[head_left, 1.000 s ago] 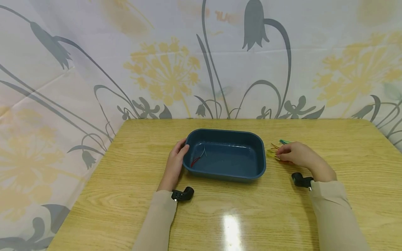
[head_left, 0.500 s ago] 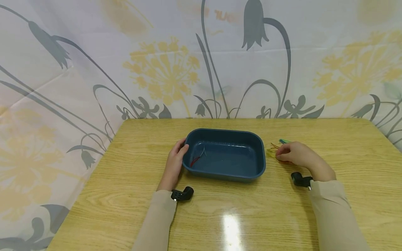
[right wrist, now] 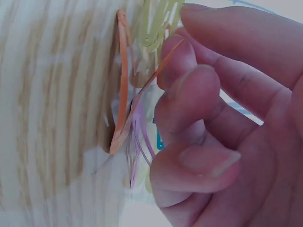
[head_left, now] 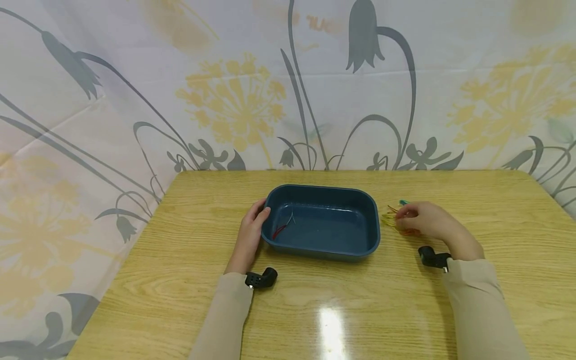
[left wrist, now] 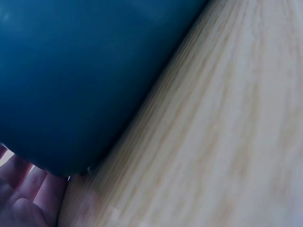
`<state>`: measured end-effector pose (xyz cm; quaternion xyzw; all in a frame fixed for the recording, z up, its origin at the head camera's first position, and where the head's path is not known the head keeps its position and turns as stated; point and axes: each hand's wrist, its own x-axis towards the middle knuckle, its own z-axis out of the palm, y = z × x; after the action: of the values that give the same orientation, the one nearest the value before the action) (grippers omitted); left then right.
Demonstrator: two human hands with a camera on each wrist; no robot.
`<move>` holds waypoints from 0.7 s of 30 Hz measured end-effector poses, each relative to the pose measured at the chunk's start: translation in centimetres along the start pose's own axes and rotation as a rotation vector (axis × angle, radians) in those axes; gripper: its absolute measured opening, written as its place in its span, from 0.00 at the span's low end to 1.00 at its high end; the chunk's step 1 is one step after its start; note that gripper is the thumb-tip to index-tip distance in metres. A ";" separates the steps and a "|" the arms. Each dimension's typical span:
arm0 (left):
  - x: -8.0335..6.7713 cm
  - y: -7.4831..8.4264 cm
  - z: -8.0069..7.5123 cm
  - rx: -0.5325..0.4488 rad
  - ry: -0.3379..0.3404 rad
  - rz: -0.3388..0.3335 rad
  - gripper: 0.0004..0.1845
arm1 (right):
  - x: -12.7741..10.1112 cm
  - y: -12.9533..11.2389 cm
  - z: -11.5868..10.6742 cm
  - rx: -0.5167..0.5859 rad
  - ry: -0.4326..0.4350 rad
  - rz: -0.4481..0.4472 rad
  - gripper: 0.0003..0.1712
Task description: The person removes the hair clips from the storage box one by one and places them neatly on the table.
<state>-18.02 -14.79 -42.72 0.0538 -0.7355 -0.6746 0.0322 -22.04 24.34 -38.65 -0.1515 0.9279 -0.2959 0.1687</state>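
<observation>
**Rubber bands picked at beside a blue tray**

A dark blue tray is set near the middle of a wooden table. Its left end is held by the left hand, the thumb hooked over the rim and the fingers curled against the outer wall; in the left wrist view only the tray's wall and a part of the palm are seen. Inside the tray, towards its left end, a few thin bands, one red and one pale, are seen lying on the bottom.

A small heap of coloured rubber bands lies on the table just to the right of the tray, apart from its wall. The right hand rests on that heap with its fingers bent. In the right wrist view an orange band is seen caught at the fingertips, with yellow and lilac bands bunched beside it. A green band end shows behind the hand.

A flowered cloth is hung behind the table.
</observation>
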 end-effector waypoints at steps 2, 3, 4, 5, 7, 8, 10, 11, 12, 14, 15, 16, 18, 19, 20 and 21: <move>0.0 0.0 0.0 -0.001 -0.002 0.005 0.20 | -0.1 -0.1 -0.1 0.022 0.009 0.002 0.20; 0.0 0.0 0.0 0.002 0.001 0.004 0.20 | -0.1 -0.1 -0.2 0.024 0.016 -0.002 0.20; 0.0 0.0 0.0 0.004 0.001 0.005 0.20 | -0.2 -0.2 -0.2 0.026 0.020 -0.006 0.20; 0.0 0.0 0.0 0.005 0.002 0.002 0.20 | -0.2 -0.2 -0.3 0.034 0.022 -0.009 0.21; 0.0 0.0 0.0 0.007 0.001 -0.003 0.20 | -0.3 -0.4 -0.4 0.056 0.025 -0.009 0.22; 0.1 0.0 0.0 0.010 0.000 -0.004 0.20 | -0.3 -0.5 -0.4 0.060 0.029 -0.009 0.22; 0.0 0.0 0.0 0.013 0.002 -0.015 0.20 | -0.3 -0.7 -0.5 0.077 0.033 -0.010 0.23; 0.0 0.1 0.0 0.015 0.005 -0.021 0.20 | -0.3 -0.7 -0.5 0.088 0.034 -0.010 0.24; 0.0 0.1 0.0 0.015 0.006 -0.022 0.20 | -0.2 -0.8 -0.5 0.094 0.040 -0.014 0.24; 0.0 0.1 0.0 0.013 0.007 -0.021 0.20 | -0.2 -0.9 -0.6 0.104 0.052 -0.025 0.24; 0.0 0.1 0.0 0.012 0.008 -0.024 0.19 | -0.2 -0.9 -0.6 0.109 0.058 -0.032 0.24; 0.0 0.0 0.0 0.010 0.008 -0.023 0.19 | -0.2 -1.0 -0.6 0.110 0.064 -0.036 0.24; 0.0 0.0 0.0 0.005 0.007 -0.023 0.19 | -0.2 -1.2 -0.7 0.109 0.073 -0.049 0.24; 0.0 0.0 0.0 0.002 0.006 -0.022 0.19 | -0.2 -1.4 -0.7 0.109 0.077 -0.050 0.24; 0.0 0.1 0.0 -0.002 0.005 -0.024 0.19 | -0.2 -1.5 -0.8 0.105 0.080 -0.053 0.24; 0.0 0.1 0.0 -0.006 0.004 -0.024 0.20 | -0.2 -1.7 -0.8 0.101 0.084 -0.057 0.24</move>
<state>-18.06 -14.77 -42.63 0.0639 -0.7326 -0.6771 0.0256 -21.86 23.52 -36.93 -0.1568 0.9133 -0.3533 0.1286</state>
